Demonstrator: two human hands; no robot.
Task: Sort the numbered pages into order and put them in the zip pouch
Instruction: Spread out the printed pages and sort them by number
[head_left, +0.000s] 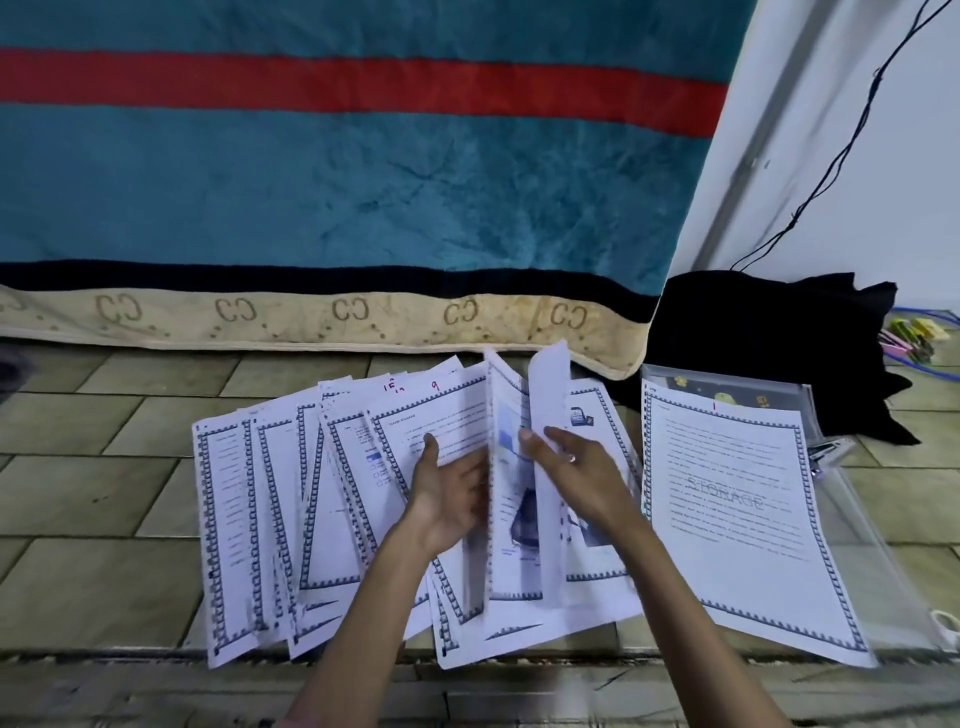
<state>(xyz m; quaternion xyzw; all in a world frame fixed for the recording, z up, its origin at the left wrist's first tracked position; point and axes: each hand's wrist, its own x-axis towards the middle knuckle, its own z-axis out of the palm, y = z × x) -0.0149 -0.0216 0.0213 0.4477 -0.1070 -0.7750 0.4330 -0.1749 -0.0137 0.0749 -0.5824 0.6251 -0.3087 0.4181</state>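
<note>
Two hands leafed through the fanned pages (291, 499), hunting the next number.

Left hand (447, 493) lay half-open on sheets; right hand (576, 467) pinched one lifted sheet. Better to read corner numerals first. Page 1 (737, 499) rested on the zip pouch (779, 387) beyond.

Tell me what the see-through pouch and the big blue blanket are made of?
The zip pouch looks like thin clear plastic: shiny, and the tiled floor shows through it. The blue blanket looks like soft plush fleece, probably synthetic: its fuzzy pile shows brushed streaks. The pages look like plain matte white printer paper, bending easily.
</note>
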